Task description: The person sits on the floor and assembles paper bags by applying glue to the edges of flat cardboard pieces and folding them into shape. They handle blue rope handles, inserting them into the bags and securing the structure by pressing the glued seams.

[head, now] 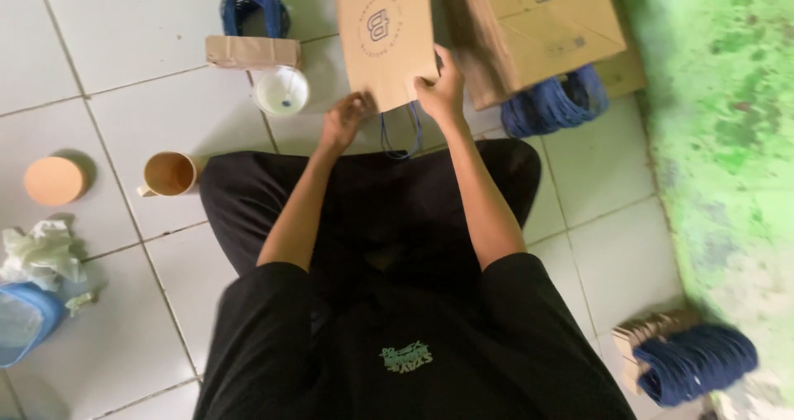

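A flat brown paper bag (385, 35) with a round printed mark lies on the white tile floor in front of my knees. My right hand (443, 89) grips its near right corner. My left hand (343, 120) hovers at the near left edge, fingers loosely curled; I cannot tell whether it touches the bag. A blue cord handle (401, 139) loops out from the bag's near edge between my hands. My black-clad legs fill the middle of the view.
A stack of brown paper bags (538, 23) lies at the back right over a bundle of blue cords (554, 102). Another blue cord bundle (691, 362), a white cup (281, 91), a folded cardboard strip (252, 52), a tan mug (168, 174), a round lid (54, 180), a green wall (728, 139).
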